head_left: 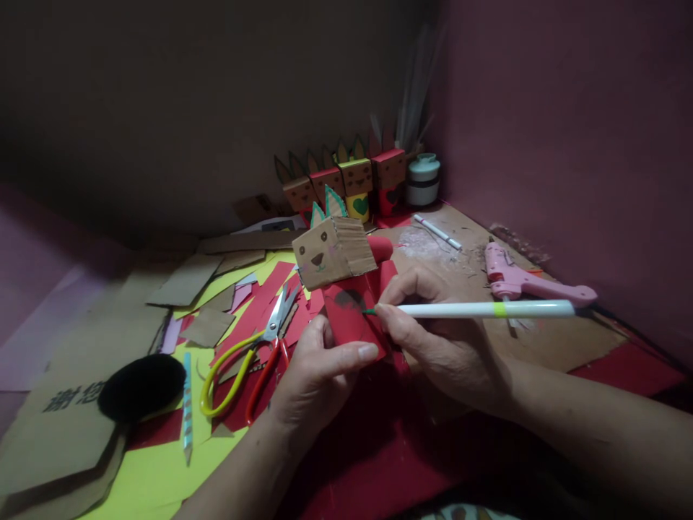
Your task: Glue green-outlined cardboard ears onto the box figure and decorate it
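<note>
My left hand (325,368) is closed round the lower part of a cardboard animal figure (319,254), its thumb lying across the front. The figure has a box head with a drawn face, green-edged ears and a red paper body (346,328). On that body is a dark heart shape, partly in shadow. My right hand (433,332) pinches a white marker (449,310) with a light green band. Its green tip meets the red body beside the heart; whether it presses on the paper I cannot tell.
Several similar figures (356,177) stand at the back beside a pale jar (423,179). A pink glue gun (520,278) and another marker (437,232) lie to the right. Scissors (273,325), a pencil (187,408), a black fuzzy oval (141,388) and cardboard pieces (187,278) lie left among paper scraps.
</note>
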{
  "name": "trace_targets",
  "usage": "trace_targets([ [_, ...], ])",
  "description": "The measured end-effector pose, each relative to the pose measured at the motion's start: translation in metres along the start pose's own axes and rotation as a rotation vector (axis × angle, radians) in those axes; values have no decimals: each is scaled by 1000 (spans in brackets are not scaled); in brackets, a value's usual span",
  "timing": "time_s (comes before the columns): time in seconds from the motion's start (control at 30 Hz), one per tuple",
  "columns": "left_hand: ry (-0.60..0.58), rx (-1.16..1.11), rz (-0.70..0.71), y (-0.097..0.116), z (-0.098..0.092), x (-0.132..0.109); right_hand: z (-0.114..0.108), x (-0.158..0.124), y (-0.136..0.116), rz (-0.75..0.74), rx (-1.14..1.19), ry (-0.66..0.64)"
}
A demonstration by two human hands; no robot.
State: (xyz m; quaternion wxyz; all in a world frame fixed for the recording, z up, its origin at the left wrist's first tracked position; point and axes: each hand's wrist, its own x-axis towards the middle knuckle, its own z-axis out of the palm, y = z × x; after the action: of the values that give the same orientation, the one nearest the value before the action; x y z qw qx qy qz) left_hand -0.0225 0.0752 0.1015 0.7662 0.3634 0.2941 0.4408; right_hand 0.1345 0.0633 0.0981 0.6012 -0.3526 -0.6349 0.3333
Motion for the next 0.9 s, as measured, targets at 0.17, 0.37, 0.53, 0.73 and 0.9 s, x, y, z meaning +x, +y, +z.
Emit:
trace_targets([
  [0.17,8,-1,11,2,2,0,-1,0,0,-14,-7,-41],
  [0.37,-3,10,3,2,2,-2,1,2,-3,-21,10,38],
  [0.53,24,13,-1,3,3,-1,0,1,-1,-39,-38,1],
  [0.73,42,31,-9,3,3,-1,-1,0,0,-12,-10,-13],
  [0.9,30,33,-1,3,3,-2,0,3,-3,-22,12,33],
])
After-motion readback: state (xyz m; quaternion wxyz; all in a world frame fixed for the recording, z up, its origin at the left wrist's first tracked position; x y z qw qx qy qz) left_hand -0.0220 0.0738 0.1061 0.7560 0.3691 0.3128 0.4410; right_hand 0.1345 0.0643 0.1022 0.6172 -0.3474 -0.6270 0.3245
